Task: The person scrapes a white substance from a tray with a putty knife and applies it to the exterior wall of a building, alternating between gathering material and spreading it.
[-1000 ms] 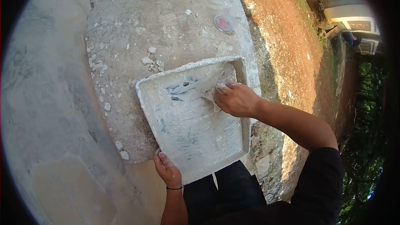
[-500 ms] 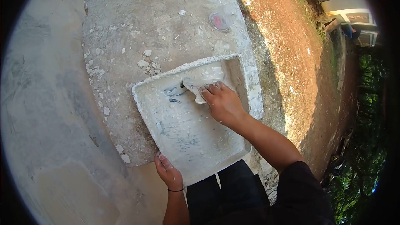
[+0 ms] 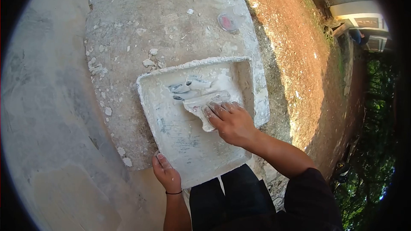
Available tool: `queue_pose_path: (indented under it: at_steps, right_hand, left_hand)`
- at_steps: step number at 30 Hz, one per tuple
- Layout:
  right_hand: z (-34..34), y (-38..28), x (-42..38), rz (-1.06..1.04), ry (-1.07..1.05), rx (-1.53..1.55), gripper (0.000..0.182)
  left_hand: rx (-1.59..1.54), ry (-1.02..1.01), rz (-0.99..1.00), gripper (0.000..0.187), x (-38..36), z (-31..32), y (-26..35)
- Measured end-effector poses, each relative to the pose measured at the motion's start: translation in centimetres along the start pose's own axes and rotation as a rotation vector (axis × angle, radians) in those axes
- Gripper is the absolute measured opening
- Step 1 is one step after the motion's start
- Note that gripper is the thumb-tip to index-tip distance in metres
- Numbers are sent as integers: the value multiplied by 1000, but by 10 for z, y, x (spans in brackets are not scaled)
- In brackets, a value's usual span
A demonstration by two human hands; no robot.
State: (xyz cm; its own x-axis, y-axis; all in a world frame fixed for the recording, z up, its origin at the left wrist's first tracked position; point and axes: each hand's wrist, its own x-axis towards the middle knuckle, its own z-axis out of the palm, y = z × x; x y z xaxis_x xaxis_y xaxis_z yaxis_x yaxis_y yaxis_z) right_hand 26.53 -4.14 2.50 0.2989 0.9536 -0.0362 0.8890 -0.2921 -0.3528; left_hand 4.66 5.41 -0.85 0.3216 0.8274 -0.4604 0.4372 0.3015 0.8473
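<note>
A rectangular white tray (image 3: 184, 145), caked with plaster, is tilted across the edge of a concrete surface, its near end by my legs. My left hand (image 3: 167, 173) grips its near left edge, thumb on the rim; the fingers underneath are hidden. Inside the tray, my right hand (image 3: 233, 122) presses a flat, plaster-coated scraper (image 3: 198, 106) with a wide straight edge and a curved side against the floor. My fingers lie over its top. Dark marks (image 3: 180, 89) show through the white film above the scraper.
Under the tray lies a worn concrete slab (image 3: 171, 21) strewn with plaster crumbs (image 3: 150, 63). A round disc with a pink centre (image 3: 227, 22) rests on it. Smooth grey floor (image 3: 55, 124) spreads left; reddish dirt ground (image 3: 295, 47) lies right. A person (image 3: 358, 37) is far off at upper right.
My right hand has drawn the scraper down the tray toward me, baring more of the dark marks above it. My left hand, still on the edge, has shifted slightly left with the tray.
</note>
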Motion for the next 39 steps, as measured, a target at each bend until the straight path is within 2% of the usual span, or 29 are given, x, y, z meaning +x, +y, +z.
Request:
queue_pose_path:
  at_steps: [2,7,17,20,24,30,32,36,38,39]
  right_hand:
    - [12,4,-8,-19,-42,-69,36]
    - [39,16,9,-33,15,-96,35]
    - [1,20,-4,8,-12,-106,32]
    - [24,28,-10,-58,4,-113,33]
    - [33,35,6,-83,55,-150,33]
    - [3,38,20,-33,37,-97,32]
    - [-4,47,26,-60,89,-131,31]
    - [10,66,41,-9,75,-91,35]
    - [13,59,44,30,-6,-91,23]
    - [14,55,43,36,-9,-92,23]
  left_hand:
    - [29,-10,2,31,1,-3,-3]
    - [79,14,35,31,-1,-1,-12]
    - [62,14,31,33,-4,0,-6]
    - [54,14,33,32,-4,1,-7]
    - [87,21,56,32,-5,2,-6]
    - [5,12,25,31,-6,5,-3]
    - [-2,8,21,32,-8,5,-4]
    - [-4,-4,40,33,-8,4,-10]
    - [-2,14,27,33,-9,6,-8]
    - [-8,32,10,33,-10,7,-6]
